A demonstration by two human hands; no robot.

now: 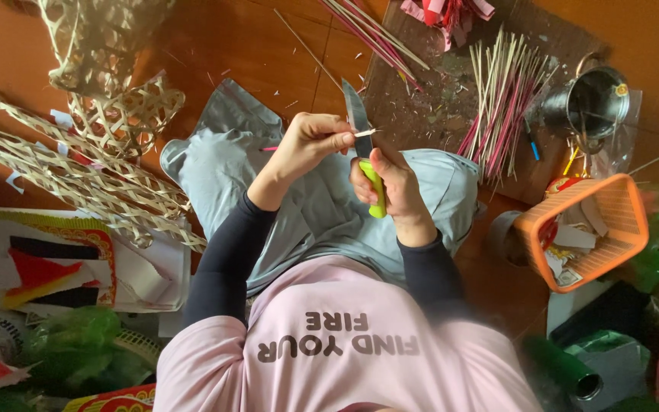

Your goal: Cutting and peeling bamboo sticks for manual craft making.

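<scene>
Over the grey-clad lap [299, 206], woven baskets [108, 114] lie left, orange basket [600, 229] right, stick bundle [501, 107] ahead. Right hand [394, 187] grip wrapped tight around green-handled knife [365, 152], blade up. Left hand [306, 145] grip pinching thin stick [364, 133] against the blade.

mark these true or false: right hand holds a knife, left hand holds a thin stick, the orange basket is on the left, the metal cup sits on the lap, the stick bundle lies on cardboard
1. The right hand holds a green-handled knife. True.
2. The left hand pinches a thin stick. True.
3. The orange basket is on the left. False: it is on the right.
4. The metal cup sits on the lap. False: it stands on the floor, far right.
5. The stick bundle lies on cardboard. True.
</scene>
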